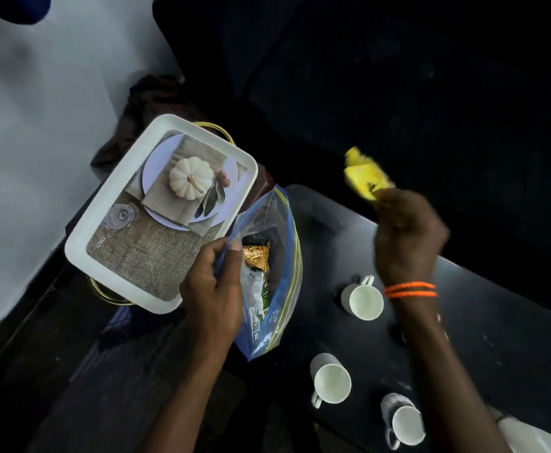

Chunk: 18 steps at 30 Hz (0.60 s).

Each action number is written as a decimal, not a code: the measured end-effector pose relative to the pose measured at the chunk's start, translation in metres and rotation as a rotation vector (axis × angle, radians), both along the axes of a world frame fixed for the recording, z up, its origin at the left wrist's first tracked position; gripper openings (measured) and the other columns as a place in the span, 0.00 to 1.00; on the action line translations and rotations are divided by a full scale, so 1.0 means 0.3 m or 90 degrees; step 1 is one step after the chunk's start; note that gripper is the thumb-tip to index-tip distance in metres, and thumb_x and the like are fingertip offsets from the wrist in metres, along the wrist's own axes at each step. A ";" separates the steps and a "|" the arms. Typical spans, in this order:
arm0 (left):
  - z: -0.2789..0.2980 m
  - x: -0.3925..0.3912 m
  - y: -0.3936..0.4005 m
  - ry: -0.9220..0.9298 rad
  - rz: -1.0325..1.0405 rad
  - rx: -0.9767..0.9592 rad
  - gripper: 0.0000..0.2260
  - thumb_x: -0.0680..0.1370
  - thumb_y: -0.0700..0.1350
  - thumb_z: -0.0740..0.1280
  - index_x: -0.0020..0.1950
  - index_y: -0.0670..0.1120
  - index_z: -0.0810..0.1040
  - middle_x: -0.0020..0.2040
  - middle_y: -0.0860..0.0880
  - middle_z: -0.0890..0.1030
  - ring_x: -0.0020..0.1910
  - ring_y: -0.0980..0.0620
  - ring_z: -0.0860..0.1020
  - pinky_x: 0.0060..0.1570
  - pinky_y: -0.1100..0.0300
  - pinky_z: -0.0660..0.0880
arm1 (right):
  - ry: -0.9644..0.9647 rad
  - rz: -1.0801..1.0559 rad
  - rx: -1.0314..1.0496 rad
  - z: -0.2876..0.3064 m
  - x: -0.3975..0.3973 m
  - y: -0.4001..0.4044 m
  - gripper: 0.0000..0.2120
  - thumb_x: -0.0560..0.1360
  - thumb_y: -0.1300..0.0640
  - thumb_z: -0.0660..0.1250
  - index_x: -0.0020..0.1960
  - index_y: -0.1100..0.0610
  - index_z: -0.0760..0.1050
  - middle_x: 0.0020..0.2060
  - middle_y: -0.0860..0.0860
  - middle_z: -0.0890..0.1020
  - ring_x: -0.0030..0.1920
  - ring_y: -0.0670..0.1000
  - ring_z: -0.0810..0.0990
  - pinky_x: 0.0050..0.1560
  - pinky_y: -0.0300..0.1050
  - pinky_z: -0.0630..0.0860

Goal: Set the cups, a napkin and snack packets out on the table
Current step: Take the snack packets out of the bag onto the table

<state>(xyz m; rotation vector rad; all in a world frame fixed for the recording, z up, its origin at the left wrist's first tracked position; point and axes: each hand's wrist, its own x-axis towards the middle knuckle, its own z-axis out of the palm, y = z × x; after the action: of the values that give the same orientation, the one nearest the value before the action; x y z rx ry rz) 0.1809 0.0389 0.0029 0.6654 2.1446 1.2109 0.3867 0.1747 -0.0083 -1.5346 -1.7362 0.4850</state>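
Note:
My left hand [213,289] pinches the open mouth of a clear zip bag [275,273] with blue edges; several snack packets show inside, one gold [257,256]. My right hand [408,237], with orange threads at the wrist, holds a blurred yellow snack packet [367,173] above the far end of the black table [496,322]. Three white cups stand upright on the table: one [364,300] under my right wrist, one [331,380] nearer, one [406,421] at the front. A white napkin [528,436] lies at the lower right corner.
A white tray [81,246] with a printed pumpkin picture rests tilted to the left of the bag, over yellow wire handles. A brown cloth [146,103] lies behind it by the pale wall. Beyond the table everything is dark.

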 end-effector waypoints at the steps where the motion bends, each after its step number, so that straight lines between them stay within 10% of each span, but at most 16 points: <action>1: 0.002 0.003 0.001 0.000 -0.004 0.004 0.08 0.83 0.51 0.67 0.46 0.61 0.79 0.40 0.66 0.83 0.40 0.68 0.79 0.39 0.75 0.72 | -0.075 0.046 -0.020 -0.087 -0.016 -0.003 0.09 0.74 0.70 0.68 0.49 0.63 0.84 0.46 0.61 0.86 0.46 0.63 0.85 0.50 0.54 0.81; 7: -0.006 -0.005 -0.015 -0.024 -0.017 0.030 0.06 0.83 0.52 0.68 0.47 0.62 0.81 0.40 0.58 0.83 0.38 0.66 0.79 0.37 0.74 0.73 | -0.421 0.337 -0.306 -0.354 -0.084 -0.196 0.09 0.77 0.58 0.70 0.55 0.60 0.82 0.56 0.58 0.83 0.56 0.63 0.82 0.53 0.55 0.79; 13: -0.031 -0.026 -0.020 -0.017 -0.032 0.018 0.06 0.83 0.54 0.67 0.50 0.57 0.82 0.36 0.61 0.82 0.36 0.67 0.77 0.38 0.74 0.71 | -0.010 -0.006 -0.084 -0.061 -0.145 -0.217 0.09 0.77 0.62 0.74 0.56 0.63 0.84 0.53 0.58 0.87 0.52 0.58 0.85 0.56 0.50 0.81; 16: -0.022 -0.014 -0.014 -0.004 -0.040 0.019 0.09 0.84 0.55 0.64 0.52 0.55 0.83 0.41 0.61 0.83 0.41 0.67 0.79 0.42 0.74 0.71 | 0.111 0.107 0.083 0.123 -0.255 -0.223 0.06 0.78 0.67 0.69 0.53 0.64 0.84 0.50 0.55 0.85 0.52 0.52 0.84 0.57 0.42 0.79; 18: -0.006 0.002 -0.013 0.023 -0.037 0.022 0.10 0.85 0.52 0.63 0.55 0.53 0.83 0.42 0.64 0.83 0.44 0.69 0.79 0.44 0.76 0.70 | 0.014 0.249 -0.047 0.154 -0.344 -0.209 0.09 0.75 0.69 0.68 0.51 0.62 0.84 0.48 0.55 0.86 0.51 0.53 0.84 0.54 0.40 0.78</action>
<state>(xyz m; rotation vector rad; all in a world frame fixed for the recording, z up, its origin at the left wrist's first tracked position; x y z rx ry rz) 0.1815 0.0349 0.0010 0.7644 2.1238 1.2162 0.2835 0.1120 0.0378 -1.2322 -2.0277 0.7653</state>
